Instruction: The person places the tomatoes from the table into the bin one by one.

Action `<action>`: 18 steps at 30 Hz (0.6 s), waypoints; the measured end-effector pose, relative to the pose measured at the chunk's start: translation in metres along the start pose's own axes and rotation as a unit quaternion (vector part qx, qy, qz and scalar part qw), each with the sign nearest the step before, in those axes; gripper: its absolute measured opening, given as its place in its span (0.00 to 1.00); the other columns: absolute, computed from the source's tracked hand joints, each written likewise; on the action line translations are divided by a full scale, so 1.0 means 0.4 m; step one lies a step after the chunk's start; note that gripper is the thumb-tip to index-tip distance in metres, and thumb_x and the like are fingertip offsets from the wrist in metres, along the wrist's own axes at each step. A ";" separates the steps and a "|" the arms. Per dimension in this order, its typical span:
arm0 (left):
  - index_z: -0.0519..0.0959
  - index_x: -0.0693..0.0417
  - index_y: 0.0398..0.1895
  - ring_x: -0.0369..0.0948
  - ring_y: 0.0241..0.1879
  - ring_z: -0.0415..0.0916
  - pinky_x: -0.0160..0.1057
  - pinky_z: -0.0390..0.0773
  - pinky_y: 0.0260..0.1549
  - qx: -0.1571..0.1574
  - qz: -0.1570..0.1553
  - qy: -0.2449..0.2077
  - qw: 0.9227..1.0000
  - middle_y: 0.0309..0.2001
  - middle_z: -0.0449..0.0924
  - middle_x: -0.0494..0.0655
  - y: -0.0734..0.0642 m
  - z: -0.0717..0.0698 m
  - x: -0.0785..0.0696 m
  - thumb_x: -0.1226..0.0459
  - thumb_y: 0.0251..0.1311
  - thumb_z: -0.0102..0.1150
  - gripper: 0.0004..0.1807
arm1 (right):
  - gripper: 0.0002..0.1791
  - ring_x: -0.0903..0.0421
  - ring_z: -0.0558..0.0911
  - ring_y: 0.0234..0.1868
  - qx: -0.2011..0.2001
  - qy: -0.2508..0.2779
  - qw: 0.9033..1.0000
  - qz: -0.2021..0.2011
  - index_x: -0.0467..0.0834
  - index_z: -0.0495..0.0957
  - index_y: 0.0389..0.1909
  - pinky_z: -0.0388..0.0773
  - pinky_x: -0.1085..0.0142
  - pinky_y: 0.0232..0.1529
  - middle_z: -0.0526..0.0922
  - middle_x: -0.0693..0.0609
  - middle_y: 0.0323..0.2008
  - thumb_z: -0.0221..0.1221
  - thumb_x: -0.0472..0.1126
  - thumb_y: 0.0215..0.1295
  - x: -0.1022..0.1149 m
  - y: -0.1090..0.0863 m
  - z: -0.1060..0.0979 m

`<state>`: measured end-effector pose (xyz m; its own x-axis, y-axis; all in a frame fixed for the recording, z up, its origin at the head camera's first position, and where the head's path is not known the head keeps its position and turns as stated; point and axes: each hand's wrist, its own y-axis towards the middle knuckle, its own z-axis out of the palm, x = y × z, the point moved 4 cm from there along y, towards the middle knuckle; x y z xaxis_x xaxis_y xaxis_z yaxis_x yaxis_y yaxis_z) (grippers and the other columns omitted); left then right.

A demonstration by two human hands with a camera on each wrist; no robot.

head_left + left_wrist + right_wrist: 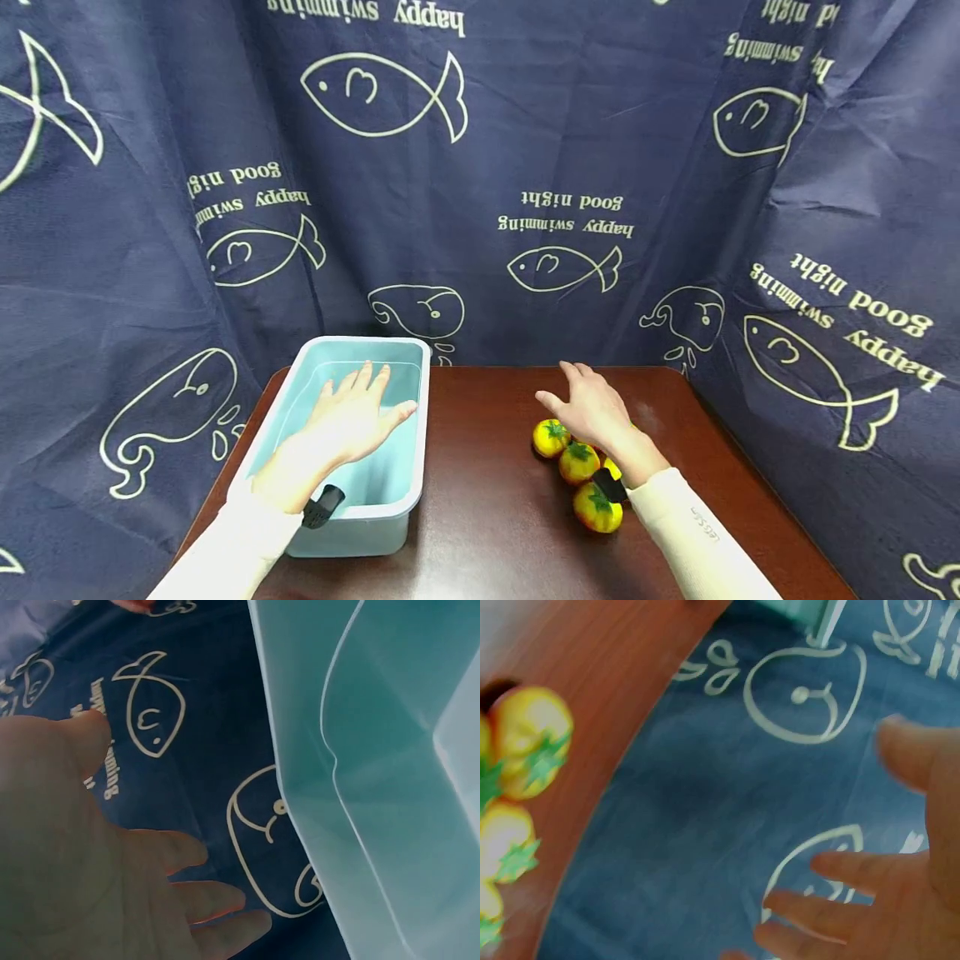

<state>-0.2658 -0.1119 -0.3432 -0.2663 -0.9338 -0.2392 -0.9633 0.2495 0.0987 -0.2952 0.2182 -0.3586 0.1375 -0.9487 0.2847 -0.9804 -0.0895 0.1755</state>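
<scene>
My left hand [352, 417] is held over the light blue plastic bin [420, 433], its fingers spread and nothing in them. The left wrist view shows that same palm [90, 847] beside the bin's wall [397, 750]. On the right, my right hand [588, 408] hovers above and partly hides a group of yellow, reddish-tinged fruits [597, 508] with green leafy tops, perhaps tomatoes or persimmons. Its fingers are extended and hold nothing. In the right wrist view the fruits [532, 739] lie at the left edge, apart from the fingers.
Both hands are above a reddish-brown table [480, 483]. Dark blue cloth [480, 183] printed with fish and whales hangs behind it and along both sides. A black strap mount [324, 506] sits on the left wrist, and another [609, 485] on the right.
</scene>
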 end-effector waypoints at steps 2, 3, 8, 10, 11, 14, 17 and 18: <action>0.57 0.58 0.74 0.60 0.71 0.52 0.67 0.50 0.64 0.003 0.008 -0.017 1.000 0.73 0.53 0.64 -0.019 0.001 0.004 0.34 0.67 0.35 0.45 | 0.35 0.36 0.74 0.59 -0.010 -0.005 1.000 -0.003 0.38 0.71 0.64 0.69 0.43 0.57 0.75 0.37 0.60 0.59 0.58 0.63 -0.031 -0.007 0.002; 0.57 0.58 0.74 0.60 0.71 0.53 0.66 0.51 0.65 0.005 0.014 -0.027 1.000 0.73 0.53 0.64 -0.028 0.004 0.004 0.34 0.67 0.36 0.45 | 0.32 0.37 0.76 0.56 -0.009 -0.009 1.000 -0.003 0.38 0.74 0.61 0.71 0.43 0.54 0.78 0.38 0.57 0.60 0.56 0.63 -0.047 -0.012 0.006; 0.61 0.58 0.73 0.60 0.70 0.57 0.60 0.56 0.65 -0.003 0.046 -0.060 0.997 0.72 0.56 0.63 -0.083 0.013 0.007 0.36 0.68 0.36 0.43 | 0.24 0.37 0.82 0.44 0.012 -0.027 1.000 -0.006 0.39 0.81 0.52 0.77 0.45 0.40 0.84 0.40 0.46 0.65 0.49 0.58 -0.094 -0.027 0.051; 0.62 0.59 0.72 0.59 0.70 0.56 0.59 0.56 0.66 -0.009 0.056 -0.071 0.996 0.72 0.57 0.63 -0.100 0.016 0.006 0.37 0.68 0.37 0.42 | 0.23 0.37 0.82 0.41 0.027 -0.035 0.999 -0.006 0.39 0.81 0.51 0.77 0.45 0.38 0.84 0.39 0.44 0.67 0.47 0.57 -0.108 -0.034 0.074; 0.63 0.60 0.71 0.58 0.70 0.56 0.58 0.56 0.66 -0.015 0.061 -0.075 0.995 0.71 0.58 0.62 -0.108 0.016 0.005 0.37 0.69 0.38 0.41 | 0.24 0.37 0.83 0.40 0.034 -0.039 0.999 -0.005 0.38 0.81 0.50 0.77 0.45 0.37 0.84 0.39 0.43 0.68 0.47 0.56 -0.114 -0.037 0.087; 0.66 0.59 0.70 0.56 0.71 0.56 0.57 0.56 0.67 -0.025 0.071 -0.091 0.993 0.71 0.61 0.60 -0.133 0.022 0.006 0.38 0.68 0.41 0.40 | 0.26 0.37 0.82 0.39 0.059 -0.053 0.997 0.004 0.37 0.80 0.52 0.78 0.45 0.36 0.84 0.38 0.43 0.69 0.48 0.54 -0.132 -0.045 0.129; 0.69 0.58 0.68 0.53 0.70 0.58 0.55 0.58 0.66 -0.047 0.076 -0.104 0.991 0.69 0.65 0.57 -0.164 0.026 0.011 0.39 0.68 0.44 0.38 | 0.29 0.38 0.82 0.38 0.074 -0.064 0.995 0.014 0.37 0.79 0.52 0.77 0.45 0.36 0.84 0.38 0.42 0.70 0.49 0.52 -0.147 -0.053 0.170; 0.70 0.57 0.67 0.52 0.70 0.60 0.55 0.59 0.66 -0.059 0.074 -0.109 0.990 0.69 0.66 0.55 -0.176 0.027 0.015 0.40 0.68 0.45 0.36 | 0.29 0.38 0.82 0.38 0.077 -0.064 0.995 0.018 0.37 0.79 0.53 0.77 0.44 0.36 0.83 0.37 0.42 0.70 0.49 0.52 -0.151 -0.056 0.182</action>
<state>-0.2000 -0.1322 -0.3621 -0.4172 -0.8081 -0.4158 -0.9063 0.3359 0.2565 -0.2919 0.2555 -0.4484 0.0933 -0.9822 0.1632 -0.9956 -0.0914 0.0190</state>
